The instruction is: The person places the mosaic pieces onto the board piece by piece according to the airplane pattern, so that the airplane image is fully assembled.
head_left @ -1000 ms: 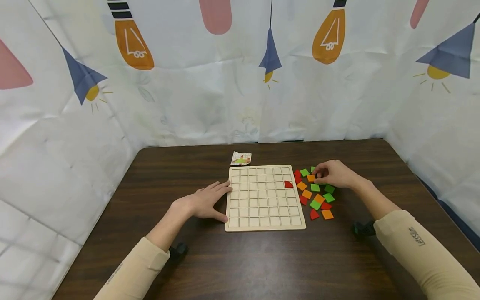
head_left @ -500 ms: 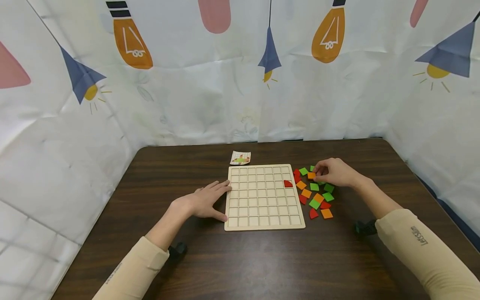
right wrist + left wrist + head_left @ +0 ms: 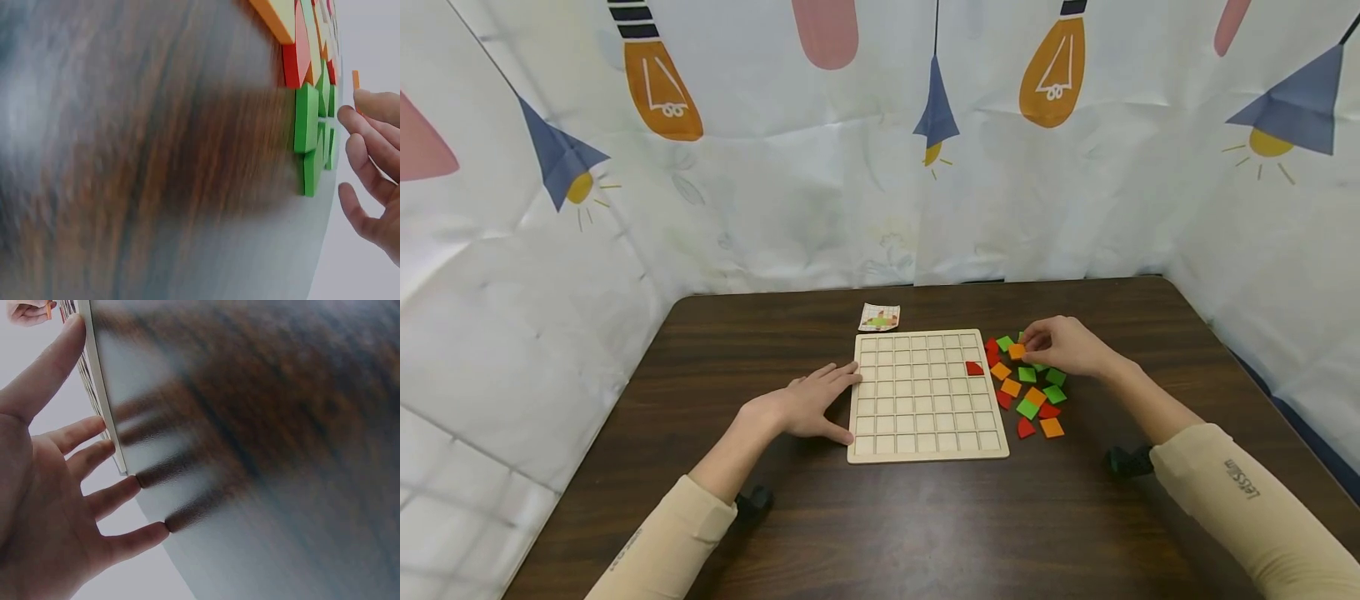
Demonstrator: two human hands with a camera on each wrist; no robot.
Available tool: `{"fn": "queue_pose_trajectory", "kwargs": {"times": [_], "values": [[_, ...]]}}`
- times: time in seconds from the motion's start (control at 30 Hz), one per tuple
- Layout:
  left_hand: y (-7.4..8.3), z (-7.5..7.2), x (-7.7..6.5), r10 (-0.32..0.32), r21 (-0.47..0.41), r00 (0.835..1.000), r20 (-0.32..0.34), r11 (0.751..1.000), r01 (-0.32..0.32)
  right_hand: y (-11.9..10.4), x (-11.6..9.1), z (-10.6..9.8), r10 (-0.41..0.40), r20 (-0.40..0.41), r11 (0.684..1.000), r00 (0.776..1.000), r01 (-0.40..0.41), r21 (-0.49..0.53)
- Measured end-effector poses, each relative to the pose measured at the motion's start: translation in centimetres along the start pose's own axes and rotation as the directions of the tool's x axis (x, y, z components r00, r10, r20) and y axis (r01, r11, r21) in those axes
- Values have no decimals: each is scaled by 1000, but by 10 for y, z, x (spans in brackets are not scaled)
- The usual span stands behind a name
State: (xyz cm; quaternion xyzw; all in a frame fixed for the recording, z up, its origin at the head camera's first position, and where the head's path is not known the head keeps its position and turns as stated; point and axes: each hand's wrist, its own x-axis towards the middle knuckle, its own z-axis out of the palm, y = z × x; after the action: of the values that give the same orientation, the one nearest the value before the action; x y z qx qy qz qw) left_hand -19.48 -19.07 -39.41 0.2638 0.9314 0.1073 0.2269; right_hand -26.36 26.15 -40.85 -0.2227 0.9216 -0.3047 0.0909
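A pale wooden grid board lies on the table, with one red rounded tile in a cell near its right side. My left hand spreads its fingers along the board's left edge; in the left wrist view, the thumb and two fingertips meet the board rim, while the other fingertips touch the table. Over the loose tiles to the right, my right hand pinches an orange square tile between thumb and fingers. The right wrist view shows this orange tile edge-on, raised above the green tiles.
Several loose red, orange and green tiles, among them an orange square and a green square, lie close to the board's right edge. A small pattern card sits behind the board. A printed curtain encloses the dark wooden table.
The right hand has lifted the orange tile and shifted slightly left toward the board. The left hand has stayed at the board's edge. The head view has shifted slightly.
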Motion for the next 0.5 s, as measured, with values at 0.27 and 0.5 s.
{"fn": "queue_pose_trajectory", "kwargs": {"times": [0.27, 0.5], "values": [[2, 0, -2, 3, -11, 1000, -1, 1000, -3, -8, 1, 11, -1, -14, 998, 1000, 2, 59], [0, 1, -1, 3, -24, 1000, -10, 1000, -3, -21, 0, 20, -5, 5, 999, 1000, 5, 45]]}}
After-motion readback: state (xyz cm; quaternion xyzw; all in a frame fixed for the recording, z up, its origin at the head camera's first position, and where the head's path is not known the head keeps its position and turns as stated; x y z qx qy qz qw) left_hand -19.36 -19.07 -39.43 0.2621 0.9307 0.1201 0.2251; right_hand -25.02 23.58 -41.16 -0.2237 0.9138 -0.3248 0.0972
